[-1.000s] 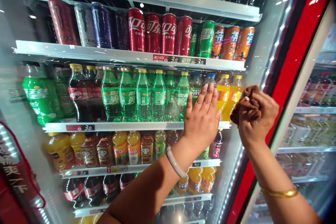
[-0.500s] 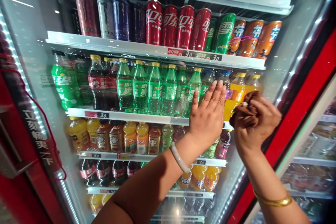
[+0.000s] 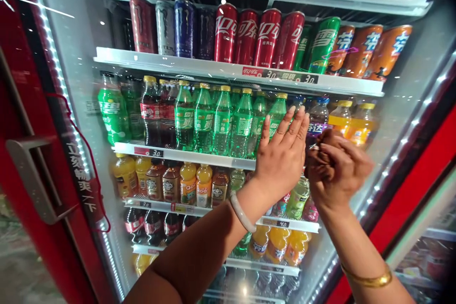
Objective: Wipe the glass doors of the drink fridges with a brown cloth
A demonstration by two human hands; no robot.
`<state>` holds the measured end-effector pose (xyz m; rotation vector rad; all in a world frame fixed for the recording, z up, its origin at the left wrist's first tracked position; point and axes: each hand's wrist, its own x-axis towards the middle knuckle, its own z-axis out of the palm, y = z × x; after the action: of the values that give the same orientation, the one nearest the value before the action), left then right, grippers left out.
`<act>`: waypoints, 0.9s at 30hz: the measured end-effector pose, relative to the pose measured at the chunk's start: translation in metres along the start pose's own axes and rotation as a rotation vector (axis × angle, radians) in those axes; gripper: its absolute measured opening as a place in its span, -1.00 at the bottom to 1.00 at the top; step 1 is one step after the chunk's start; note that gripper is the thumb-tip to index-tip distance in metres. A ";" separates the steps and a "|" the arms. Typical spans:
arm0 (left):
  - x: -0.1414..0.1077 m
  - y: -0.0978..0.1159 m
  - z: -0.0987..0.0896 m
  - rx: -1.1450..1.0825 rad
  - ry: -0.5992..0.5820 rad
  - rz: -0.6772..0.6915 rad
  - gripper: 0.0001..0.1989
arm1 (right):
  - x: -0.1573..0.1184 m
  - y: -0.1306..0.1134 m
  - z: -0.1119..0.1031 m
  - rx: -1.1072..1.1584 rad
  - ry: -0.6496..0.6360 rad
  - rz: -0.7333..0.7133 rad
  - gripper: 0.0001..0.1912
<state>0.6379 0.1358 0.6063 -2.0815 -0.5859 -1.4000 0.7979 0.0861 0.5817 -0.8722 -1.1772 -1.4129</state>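
My left hand (image 3: 281, 152) lies flat against the glass door, its fingers stretched upward and nothing in it. A pale bangle (image 3: 242, 211) circles that wrist. Just to its right, my right hand (image 3: 338, 166) is closed around a crumpled brown cloth (image 3: 322, 154), held at the glass. That wrist carries a gold bracelet (image 3: 368, 279). Behind the glass, green bottles (image 3: 223, 123) stand left of my left hand, and orange bottles (image 3: 361, 123) stand above and right of my right hand.
Red cans (image 3: 267, 38) fill part of the upper shelf (image 3: 199, 69). Juice bottles (image 3: 188, 184) line a lower one. At the left is a metal door handle (image 3: 35, 180) on the red frame. Another glass-fronted cooler (image 3: 423, 256) shows at the lower right.
The cooler and its drinks have shifted right in the view. My right hand with the cloth has moved slightly left and closer to my left hand, which stays flat on the glass.
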 end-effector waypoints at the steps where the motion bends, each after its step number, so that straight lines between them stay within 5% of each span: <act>1: 0.000 -0.001 -0.002 -0.002 -0.004 -0.007 -0.38 | 0.006 -0.004 0.004 0.026 -0.035 -0.057 -0.51; 6: 0.006 -0.013 -0.012 -0.030 0.019 -0.078 -0.39 | 0.048 0.014 0.011 0.035 -0.025 -0.092 -0.50; 10: 0.001 -0.025 -0.016 -0.027 0.024 -0.074 -0.39 | 0.017 0.001 0.003 -0.049 0.044 0.024 -0.51; 13: -0.002 -0.030 -0.018 -0.012 0.017 -0.058 -0.39 | 0.000 -0.027 0.007 0.028 -0.076 -0.050 -0.54; 16: 0.001 -0.035 -0.021 0.005 0.013 -0.065 -0.38 | 0.026 -0.034 0.020 0.067 -0.133 -0.168 -0.61; 20: 0.001 -0.048 -0.025 0.024 0.016 -0.063 -0.33 | 0.056 -0.014 0.024 0.014 -0.042 -0.051 -0.61; 24: -0.007 -0.061 -0.026 0.012 0.057 -0.033 -0.32 | 0.018 -0.030 0.018 -0.024 0.068 0.057 -0.57; 27: -0.010 -0.068 -0.026 0.012 0.078 -0.020 -0.35 | 0.007 -0.061 0.028 0.043 -0.035 -0.043 -0.57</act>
<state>0.5732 0.1690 0.6185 -2.0074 -0.5837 -1.4782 0.7348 0.1088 0.5836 -0.8487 -1.2550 -1.4066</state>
